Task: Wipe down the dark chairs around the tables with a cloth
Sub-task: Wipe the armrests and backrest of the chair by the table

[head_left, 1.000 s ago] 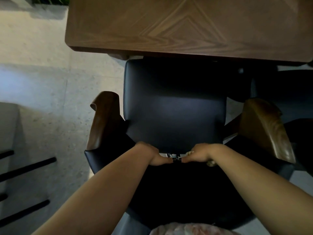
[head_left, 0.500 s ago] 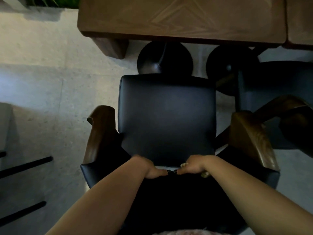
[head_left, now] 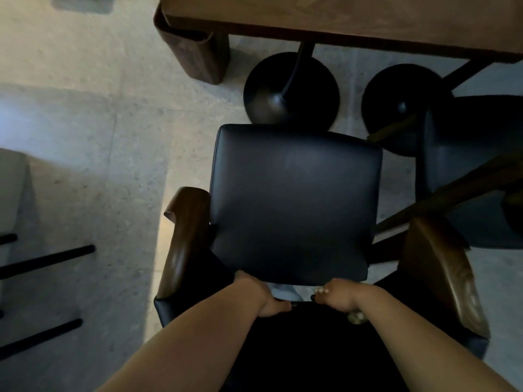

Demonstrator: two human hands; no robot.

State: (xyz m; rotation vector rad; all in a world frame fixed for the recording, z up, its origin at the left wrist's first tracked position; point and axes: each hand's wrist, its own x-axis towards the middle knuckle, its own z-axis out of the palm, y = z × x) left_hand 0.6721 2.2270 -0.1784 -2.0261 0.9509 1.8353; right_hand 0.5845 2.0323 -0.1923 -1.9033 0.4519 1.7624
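A dark leather chair [head_left: 294, 205] with brown wooden armrests [head_left: 184, 241] stands below me, clear of the wooden table [head_left: 339, 12]. My left hand [head_left: 271, 305] and my right hand [head_left: 339, 299] are closed side by side on the top edge of its black backrest [head_left: 311, 349]. A small pale yellowish lump [head_left: 356, 317] pokes out under my right hand; I cannot tell whether it is the cloth. A pale patch shows in the gap between seat and backrest.
Two black round pedestal bases [head_left: 288, 89] [head_left: 402, 103] stand under the table beside a wooden leg [head_left: 198, 52]. A second dark chair [head_left: 475, 154] stands close on the right. Black bars [head_left: 48, 260] lie at the left over pale stone floor.
The chair has slid back from under the table toward me with both hands on its backrest; the whole seat and the pedestal bases are now uncovered.
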